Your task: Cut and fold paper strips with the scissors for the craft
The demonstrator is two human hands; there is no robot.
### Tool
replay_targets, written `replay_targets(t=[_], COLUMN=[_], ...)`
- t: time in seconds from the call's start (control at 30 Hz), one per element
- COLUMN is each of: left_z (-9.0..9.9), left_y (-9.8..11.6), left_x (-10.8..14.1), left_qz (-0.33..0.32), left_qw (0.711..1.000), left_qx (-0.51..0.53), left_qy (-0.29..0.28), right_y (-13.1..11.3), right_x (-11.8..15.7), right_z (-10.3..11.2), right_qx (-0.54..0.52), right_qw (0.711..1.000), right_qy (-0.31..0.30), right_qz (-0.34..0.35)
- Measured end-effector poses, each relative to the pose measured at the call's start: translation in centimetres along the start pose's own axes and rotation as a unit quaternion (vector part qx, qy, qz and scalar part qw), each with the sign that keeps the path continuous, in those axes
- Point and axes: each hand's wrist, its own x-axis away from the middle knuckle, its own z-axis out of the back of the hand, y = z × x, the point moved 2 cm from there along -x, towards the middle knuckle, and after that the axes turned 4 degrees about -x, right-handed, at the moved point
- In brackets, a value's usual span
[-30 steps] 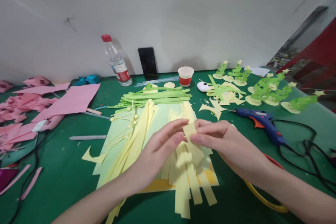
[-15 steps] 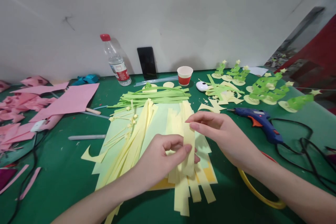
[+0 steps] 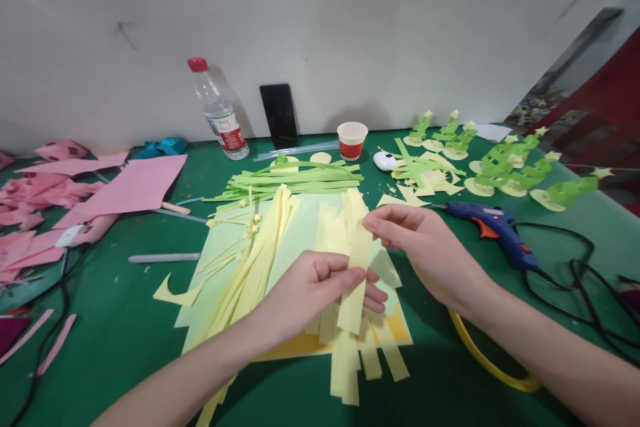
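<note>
Green worktop (image 3: 100, 320) | yellow paper strip (image 3: 353, 310) above loose strips (image 3: 345, 373), long axis toward wall (image 3: 320, 27) | left hand (image 3: 320, 285) pinches mid-length, thumb over, fingers behind | right hand (image 3: 420, 228) nearer far end, grip unclear

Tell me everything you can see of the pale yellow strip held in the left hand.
The pale yellow strip looks like flat, plain paper, long and narrow, with straight sides. It slants slightly, its lower end toward the left and free. The left hand holds it, thumb across the front and fingers behind. The right hand is at its upper right edge; whether it grips is unclear. The top blends into similar strips behind.
</note>
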Motion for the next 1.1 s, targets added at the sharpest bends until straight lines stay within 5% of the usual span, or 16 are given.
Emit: replay_targets(t=[0.27, 0.4, 0.63, 0.77, 1.1], left_z=[0.1, 0.4, 1.4, 1.1, 0.8], left_y=[-0.1, 0.2, 1.3, 1.5, 1.4], left_x=[0.0, 0.2, 1.4, 1.9, 2.0], left_qz=[-0.011, -0.052, -0.289, -0.357, -0.406], left_qw=[1.0, 0.99, 0.869, 0.828, 0.776], left_qx=[0.024, -0.128, -0.338, -0.363, -0.422], left_qy=[-0.004, 0.005, 0.218, 0.233, 0.233], right_y=[0.1, -0.6, -1.3, -1.1, -1.1], right_x=[-0.6, 0.0, 2.2, 2.8, 3.2], right_z=[0.4, 0.4, -1.0, -1.5, -1.8], right_qx=[0.007, 0.068, 0.225, 0.245, 0.289], right_qw=[1.0, 0.996, 0.944, 0.912, 0.871], right_qy=[-0.014, -0.012, -0.004, -0.005, 0.002], right_qz=[0.002, 0.047, 0.243, 0.33, 0.398])
